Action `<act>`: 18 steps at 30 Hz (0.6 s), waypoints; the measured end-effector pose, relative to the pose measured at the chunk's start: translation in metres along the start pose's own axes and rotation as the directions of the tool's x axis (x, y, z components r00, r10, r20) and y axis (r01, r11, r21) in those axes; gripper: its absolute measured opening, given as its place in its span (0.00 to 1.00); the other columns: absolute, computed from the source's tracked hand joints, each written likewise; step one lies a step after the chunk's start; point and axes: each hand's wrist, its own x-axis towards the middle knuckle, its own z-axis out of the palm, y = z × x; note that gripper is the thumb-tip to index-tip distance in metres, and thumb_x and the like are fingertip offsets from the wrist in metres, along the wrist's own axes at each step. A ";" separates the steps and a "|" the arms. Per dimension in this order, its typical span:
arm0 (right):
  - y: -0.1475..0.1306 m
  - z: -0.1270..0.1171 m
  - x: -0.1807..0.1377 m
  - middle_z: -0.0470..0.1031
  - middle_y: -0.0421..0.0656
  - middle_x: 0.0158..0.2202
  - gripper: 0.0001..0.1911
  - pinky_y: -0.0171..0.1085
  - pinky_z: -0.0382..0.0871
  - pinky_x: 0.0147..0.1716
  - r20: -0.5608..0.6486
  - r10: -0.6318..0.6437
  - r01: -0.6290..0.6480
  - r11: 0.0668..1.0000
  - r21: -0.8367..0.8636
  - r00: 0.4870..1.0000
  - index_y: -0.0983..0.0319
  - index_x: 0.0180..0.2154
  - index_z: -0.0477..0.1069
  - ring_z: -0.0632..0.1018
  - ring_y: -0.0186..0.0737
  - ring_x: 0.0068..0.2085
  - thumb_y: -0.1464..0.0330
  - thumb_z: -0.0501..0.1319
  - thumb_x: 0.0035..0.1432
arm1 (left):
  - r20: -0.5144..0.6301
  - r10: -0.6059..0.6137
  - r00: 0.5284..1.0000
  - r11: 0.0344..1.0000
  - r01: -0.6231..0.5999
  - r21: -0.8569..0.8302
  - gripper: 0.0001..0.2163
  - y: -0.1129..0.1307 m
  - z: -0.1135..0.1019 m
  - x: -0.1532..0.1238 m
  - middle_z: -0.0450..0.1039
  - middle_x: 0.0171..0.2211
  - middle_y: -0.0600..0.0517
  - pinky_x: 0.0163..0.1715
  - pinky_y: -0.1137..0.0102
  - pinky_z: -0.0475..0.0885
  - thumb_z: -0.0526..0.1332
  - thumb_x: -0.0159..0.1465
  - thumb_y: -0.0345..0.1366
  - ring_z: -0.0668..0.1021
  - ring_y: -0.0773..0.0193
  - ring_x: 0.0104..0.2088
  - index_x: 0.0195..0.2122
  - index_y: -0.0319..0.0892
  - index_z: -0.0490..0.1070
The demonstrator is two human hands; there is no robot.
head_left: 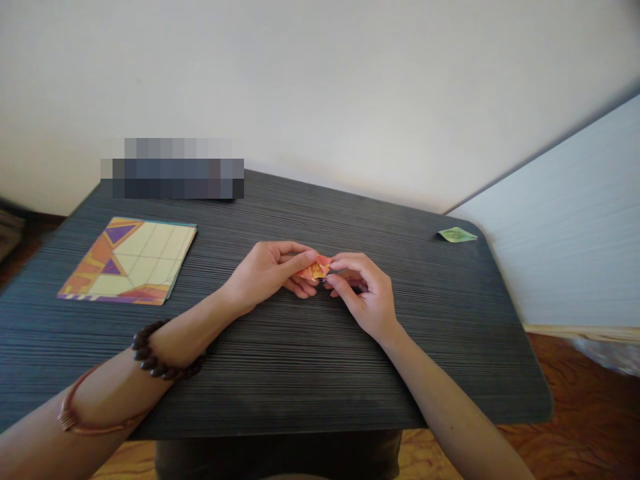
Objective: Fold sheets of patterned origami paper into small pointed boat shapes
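A small folded piece of origami paper [316, 269], orange with yellow and pinkish patches, is held between both hands above the middle of the table. My left hand [273, 270] pinches its left side, thumb on top and fingers underneath. From the right, my right hand [367, 287] grips the paper's right edge between thumb and fingertips. The fingers cover part of the paper, so its full shape is hidden. A beaded bracelet [150, 353] and a thin copper-coloured bangle [70, 417] are on my left forearm.
A stack of patterned square paper sheets [145, 253] lies at the left of the dark table [300, 373]. Near the back right corner rests a green folded paper [457, 235]. A pixelated object [175, 173] stands at the back left, by the wall. A pale panel [565, 227] borders the right side.
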 end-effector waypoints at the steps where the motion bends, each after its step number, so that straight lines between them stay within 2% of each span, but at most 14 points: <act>1: 0.000 0.000 0.000 0.70 0.43 0.47 0.08 0.32 0.76 0.26 -0.005 -0.010 0.010 1.000 -0.012 1.000 0.57 0.40 0.69 0.77 0.30 0.32 0.69 0.61 0.56 | 0.013 -0.010 1.000 1.000 0.010 0.015 0.16 0.001 0.000 0.000 0.77 0.25 0.48 0.25 0.73 0.77 0.60 0.60 0.45 0.80 0.64 0.25 0.39 0.35 0.72; 3: -0.001 -0.001 0.001 0.70 0.43 0.48 0.08 0.33 0.76 0.29 0.013 -0.053 0.054 0.998 -0.044 0.998 0.57 0.40 0.70 0.77 0.32 0.36 0.69 0.62 0.56 | 0.053 -0.030 0.998 0.999 0.028 0.038 0.17 0.002 -0.001 0.000 0.77 0.23 0.48 0.24 0.74 0.76 0.59 0.61 0.46 0.79 0.64 0.23 0.36 0.34 0.72; 6: -0.002 -0.001 0.002 0.73 0.41 0.39 0.04 0.33 0.75 0.32 0.080 -0.075 0.080 0.994 -0.067 0.994 0.57 0.36 0.72 0.76 0.34 0.37 0.68 0.63 0.55 | 0.100 -0.033 0.994 0.999 0.029 0.041 0.18 0.002 -0.002 -0.001 0.76 0.21 0.49 0.22 0.73 0.75 0.57 0.62 0.48 0.78 0.64 0.21 0.38 0.35 0.71; 8: -0.001 -0.002 0.002 0.73 0.40 0.34 0.04 0.33 0.74 0.30 0.070 -0.002 0.005 0.999 -0.044 0.998 0.59 0.32 0.72 0.76 0.33 0.33 0.66 0.63 0.55 | 0.098 0.000 0.995 1.000 -0.002 0.018 0.19 0.000 -0.002 -0.001 0.75 0.22 0.49 0.21 0.72 0.75 0.55 0.62 0.50 0.78 0.64 0.21 0.42 0.36 0.68; 10: 0.001 -0.002 0.003 0.73 0.39 0.31 0.07 0.32 0.73 0.27 0.030 0.105 -0.105 0.994 0.018 0.994 0.60 0.30 0.70 0.75 0.31 0.28 0.63 0.62 0.56 | 0.103 0.048 0.994 0.999 -0.050 0.015 0.20 -0.002 -0.002 -0.001 0.75 0.22 0.49 0.21 0.72 0.75 0.53 0.63 0.51 0.78 0.64 0.22 0.41 0.36 0.68; 12: 0.003 -0.003 0.003 0.72 0.38 0.27 0.09 0.32 0.73 0.24 0.002 0.189 -0.188 0.977 0.100 0.982 0.61 0.30 0.69 0.74 0.30 0.24 0.62 0.61 0.56 | 0.127 0.095 0.987 0.991 -0.106 0.083 0.19 -0.003 -0.001 -0.002 0.73 0.20 0.51 0.19 0.74 0.73 0.55 0.62 0.50 0.76 0.66 0.20 0.38 0.37 0.69; 15: 0.005 -0.003 0.004 0.72 0.37 0.23 0.11 0.31 0.72 0.22 -0.006 0.258 -0.252 0.949 0.190 0.966 0.62 0.30 0.69 0.74 0.29 0.22 0.60 0.61 0.56 | 0.119 0.188 0.975 0.938 -0.214 0.274 0.14 -0.003 -0.001 -0.003 0.69 0.18 0.55 0.14 0.80 0.65 0.60 0.60 0.46 0.68 0.74 0.15 0.36 0.39 0.73; 18: 0.007 -0.003 0.002 0.73 0.37 0.23 0.10 0.30 0.72 0.22 0.003 0.267 -0.262 0.944 0.200 0.964 0.62 0.31 0.68 0.74 0.29 0.22 0.61 0.62 0.56 | 0.083 0.296 0.952 0.864 -0.304 0.401 0.12 -0.004 0.000 -0.003 0.73 0.26 0.52 0.14 0.80 0.63 0.60 0.59 0.44 0.67 0.76 0.16 0.33 0.41 0.77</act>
